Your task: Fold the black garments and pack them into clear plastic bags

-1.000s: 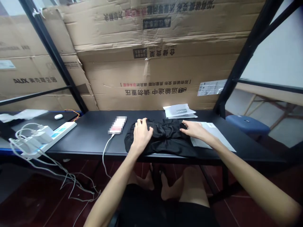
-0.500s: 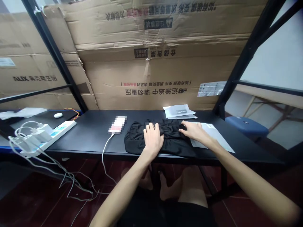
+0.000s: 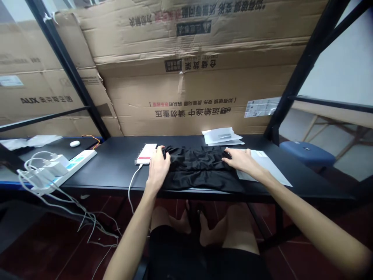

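Observation:
A black piece of fabric (image 3: 198, 167), gathered and wrinkled, lies across the desk in front of me; its exact kind of garment cannot be made out. At its left end, my left hand (image 3: 159, 161) is closed on the edge, thumb and fingers bent around the cloth. My right hand (image 3: 240, 158) pinches the upper right end between thumb and fingers. Under my right wrist, a pale flat plastic bag (image 3: 269, 167) rests on the desk. Just left of my left hand lies a phone (image 3: 145, 152) with a white cable plugged in.
Folded white bags (image 3: 223, 136) sit at the back of the black desk (image 3: 116, 167), against cardboard (image 3: 186, 85). A power strip (image 3: 68, 171) with several chargers and trailing cables is at left. Black metal posts (image 3: 84, 89) frame both sides. A blue stool (image 3: 307, 153) stands at right.
My left hand has moved left from the middle of the fabric to its left end, and the cloth lies flatter there. My right hand stays at the right end.

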Demonstrator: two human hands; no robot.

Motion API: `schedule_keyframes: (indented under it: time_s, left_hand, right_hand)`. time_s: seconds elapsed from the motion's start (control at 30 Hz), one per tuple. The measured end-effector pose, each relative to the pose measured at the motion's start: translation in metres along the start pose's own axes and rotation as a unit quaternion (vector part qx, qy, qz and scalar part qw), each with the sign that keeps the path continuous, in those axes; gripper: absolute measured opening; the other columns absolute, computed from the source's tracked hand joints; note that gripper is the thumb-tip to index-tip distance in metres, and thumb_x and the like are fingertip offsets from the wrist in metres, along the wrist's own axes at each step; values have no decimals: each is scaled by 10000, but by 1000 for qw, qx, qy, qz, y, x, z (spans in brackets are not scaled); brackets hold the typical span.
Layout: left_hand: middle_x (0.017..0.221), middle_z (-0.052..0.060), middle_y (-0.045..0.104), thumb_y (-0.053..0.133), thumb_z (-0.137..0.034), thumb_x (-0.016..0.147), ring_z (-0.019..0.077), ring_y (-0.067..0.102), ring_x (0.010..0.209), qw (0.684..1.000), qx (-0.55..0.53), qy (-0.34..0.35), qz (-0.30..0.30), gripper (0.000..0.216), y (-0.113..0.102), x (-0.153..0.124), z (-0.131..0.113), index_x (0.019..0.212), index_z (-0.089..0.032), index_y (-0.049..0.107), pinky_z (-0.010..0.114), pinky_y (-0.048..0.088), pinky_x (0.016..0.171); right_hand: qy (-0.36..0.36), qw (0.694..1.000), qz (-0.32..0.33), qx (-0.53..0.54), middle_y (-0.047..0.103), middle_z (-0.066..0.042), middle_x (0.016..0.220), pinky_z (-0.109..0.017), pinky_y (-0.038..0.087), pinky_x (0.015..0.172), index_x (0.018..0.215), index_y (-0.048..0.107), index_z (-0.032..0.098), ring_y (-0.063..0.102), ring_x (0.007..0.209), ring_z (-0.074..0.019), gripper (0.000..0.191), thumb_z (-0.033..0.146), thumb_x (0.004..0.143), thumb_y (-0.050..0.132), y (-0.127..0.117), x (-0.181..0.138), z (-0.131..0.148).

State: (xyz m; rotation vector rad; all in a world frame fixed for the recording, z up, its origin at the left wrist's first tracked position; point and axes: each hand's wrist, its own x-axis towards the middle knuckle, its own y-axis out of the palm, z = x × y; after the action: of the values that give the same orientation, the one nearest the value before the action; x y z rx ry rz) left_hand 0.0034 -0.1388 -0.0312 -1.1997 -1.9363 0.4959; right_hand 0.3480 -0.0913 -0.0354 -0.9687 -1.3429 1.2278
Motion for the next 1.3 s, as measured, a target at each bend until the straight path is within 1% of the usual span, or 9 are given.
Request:
schedule_keyframes:
  time_s: [0.17, 0.27, 0.4, 0.57, 0.73, 0.87, 1.03, 1.13, 1.3]
  left_hand:
    - [1319, 193, 658, 521, -301, 1026, 359, 649, 1245, 990, 131, -12, 43, 355, 1, -7, 16, 1332, -176, 650, 473, 539, 1048]
    - [1377, 199, 626, 549, -288, 1010, 377, 588, 1302, 985, 168, 25, 20, 378, 6, -7, 20, 1352, -168, 659, 488, 506, 1094]
    - [1461, 162, 602, 554, -285, 1021, 360, 551, 1335, 986, 143, 90, -16, 435, 7, 0, 20, 1446, -222, 618, 490, 450, 1153]
    - [1270, 131, 730, 606, -260, 1003, 344, 621, 1255, 983, 122, 109, 88, 332, 6, 14, 22, 1314, -227, 714, 527, 422, 1153]
    - [1171, 97, 767, 650, -234, 973, 307, 669, 1185, 986, 71, 101, 111, 306, 3, 21, 27, 1264, -235, 744, 516, 434, 1149]
    - [1141, 68, 768, 664, -237, 950, 262, 699, 1138, 989, 11, 109, 99, 267, -5, 19, 26, 1193, -257, 775, 450, 478, 1135]
    - [1155, 47, 766, 649, -262, 947, 237, 701, 1135, 988, -53, 130, 69, 197, -27, 7, 19, 1104, -270, 768, 418, 480, 1155]
    - [1155, 41, 749, 620, -271, 943, 243, 672, 1183, 985, -57, 150, 61, 158, -43, -9, 18, 1029, -280, 753, 409, 467, 1163]
    - [1173, 27, 706, 577, -216, 921, 258, 623, 1242, 972, -19, 225, 65, 177, -59, -40, 32, 965, -293, 731, 499, 339, 1235]
  right_hand:
    - [2, 1000, 8, -11, 776, -161, 1219, -540, 377, 1028, 1286, 646, 210, 674, 1204, -381, 356, 407, 1015, 525, 1, 0, 1]
    - [-11, 1000, -13, -12, 760, -147, 1203, -524, 383, 999, 1267, 640, 226, 665, 1168, -377, 349, 417, 990, 546, 1, 0, -1]
    - [-46, 997, -61, 0, 736, -127, 1241, -504, 368, 976, 1160, 669, 251, 628, 1175, -365, 272, 389, 944, 577, 0, 1, -3]
    - [-52, 995, -72, 52, 778, -87, 1129, -500, 358, 979, 1103, 683, 259, 651, 1126, -328, 220, 309, 914, 583, -8, 2, 0]
    - [-46, 988, -103, 107, 784, -88, 1153, -520, 391, 994, 1127, 727, 272, 681, 1077, -324, 254, 314, 913, 598, -20, -7, 4]
    - [-48, 984, -111, 134, 783, -70, 1192, -535, 434, 1007, 1090, 761, 294, 704, 1038, -326, 252, 328, 907, 590, -33, -24, 4]
    - [-80, 963, -147, 209, 782, -77, 1048, -479, 517, 972, 998, 745, 295, 710, 992, -319, 223, 397, 872, 592, -42, -56, -2]
    - [-92, 956, -155, 232, 778, -82, 1028, -492, 523, 999, 944, 715, 308, 710, 1008, -327, 189, 429, 881, 584, -38, -79, -6]
    - [-114, 966, -124, 197, 771, -81, 1101, -585, 452, 1078, 946, 712, 346, 678, 1156, -360, 206, 447, 945, 532, -18, -117, -10]
